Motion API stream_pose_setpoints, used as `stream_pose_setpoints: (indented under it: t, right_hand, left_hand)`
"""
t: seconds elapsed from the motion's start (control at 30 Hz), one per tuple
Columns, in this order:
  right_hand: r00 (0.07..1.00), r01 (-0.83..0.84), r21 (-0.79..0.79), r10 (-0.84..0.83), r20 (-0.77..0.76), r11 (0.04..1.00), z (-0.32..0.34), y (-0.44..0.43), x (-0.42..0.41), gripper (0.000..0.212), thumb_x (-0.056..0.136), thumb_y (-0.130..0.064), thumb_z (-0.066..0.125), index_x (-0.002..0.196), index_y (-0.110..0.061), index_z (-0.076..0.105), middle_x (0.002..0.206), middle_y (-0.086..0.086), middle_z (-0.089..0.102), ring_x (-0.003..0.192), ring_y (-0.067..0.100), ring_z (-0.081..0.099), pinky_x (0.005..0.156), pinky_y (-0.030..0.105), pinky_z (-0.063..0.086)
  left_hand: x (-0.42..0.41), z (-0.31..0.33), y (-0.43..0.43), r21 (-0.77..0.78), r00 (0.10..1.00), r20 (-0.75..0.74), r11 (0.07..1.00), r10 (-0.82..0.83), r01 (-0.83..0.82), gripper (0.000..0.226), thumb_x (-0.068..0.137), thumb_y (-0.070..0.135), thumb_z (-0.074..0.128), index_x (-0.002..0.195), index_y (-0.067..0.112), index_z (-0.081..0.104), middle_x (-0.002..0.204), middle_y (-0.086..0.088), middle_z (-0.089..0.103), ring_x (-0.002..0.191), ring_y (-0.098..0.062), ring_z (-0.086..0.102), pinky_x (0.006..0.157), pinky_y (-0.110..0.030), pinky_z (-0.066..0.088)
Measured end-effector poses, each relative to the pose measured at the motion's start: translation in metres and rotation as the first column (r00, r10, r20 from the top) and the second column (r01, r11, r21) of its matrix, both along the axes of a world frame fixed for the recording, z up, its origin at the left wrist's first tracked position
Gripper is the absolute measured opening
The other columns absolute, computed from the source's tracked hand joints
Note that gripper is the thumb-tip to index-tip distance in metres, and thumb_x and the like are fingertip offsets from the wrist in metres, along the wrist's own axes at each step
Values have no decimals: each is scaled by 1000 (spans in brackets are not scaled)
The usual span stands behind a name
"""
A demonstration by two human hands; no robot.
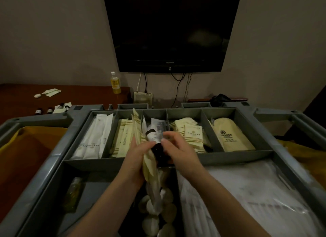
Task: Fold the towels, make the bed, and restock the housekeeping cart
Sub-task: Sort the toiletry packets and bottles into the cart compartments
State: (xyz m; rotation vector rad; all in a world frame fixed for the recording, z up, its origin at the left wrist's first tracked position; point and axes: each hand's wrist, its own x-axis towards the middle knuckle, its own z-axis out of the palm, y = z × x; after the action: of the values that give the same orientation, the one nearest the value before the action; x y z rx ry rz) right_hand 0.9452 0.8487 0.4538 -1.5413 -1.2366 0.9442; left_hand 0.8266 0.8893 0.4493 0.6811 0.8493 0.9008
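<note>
The grey housekeeping cart (pixel 82 123) fills the lower view, its top tray split into compartments of wrapped amenity packets. Over the middle of the tray, my left hand (pixel 136 155) grips a stack of cream striped packets (pixel 136 130) standing upright. My right hand (pixel 178 148) meets it from the right, fingers curled around a small dark bottle (pixel 155 143) with a white label. The bottle lies tilted between both hands, cap pointing away. Below my wrists a compartment holds round white wrapped items (pixel 155 213).
A wooden desk (pixel 21 99) at back left carries small dark bottles (pixel 44 111), white packets and a yellow drink bottle (pixel 115 83). A black TV (pixel 171 30) hangs on the wall. Slippers (pixel 229 136) fill the right compartment. Clear plastic bags (pixel 255 198) lie at lower right.
</note>
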Motion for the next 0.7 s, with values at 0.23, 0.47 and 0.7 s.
stream_pose_setpoints:
  t: [0.23,0.47,0.7]
  right_hand:
    - [966,-94,66,75,246,993,-8,-13,-37,43,92,-22,58,132,-31,46,123,-11,50,108,4,50,90,19,44]
    - [989,111,182,-90,-122,977,-11,-19,-55,28,93,-6,54,89,-32,61,84,-7,65,71,-1,62,71,22,54]
    - [958,211,167,-169,-233,963,-6,-9,-55,17,91,-8,58,91,-25,60,90,1,65,80,11,60,78,28,51]
  left_hand:
    - [-31,-2,-5,62,997,-40,996,69,-67,47,89,4,55,133,17,45,113,-19,63,91,-31,68,62,-36,57]
    - [-87,-10,-9,62,991,46,990,122,-125,55,73,3,61,126,12,48,89,-11,67,72,-19,67,59,-30,54]
    - [-135,-10,-5,-41,958,247,989,149,-143,20,93,10,41,107,0,50,74,-5,65,55,-10,59,47,-18,47]
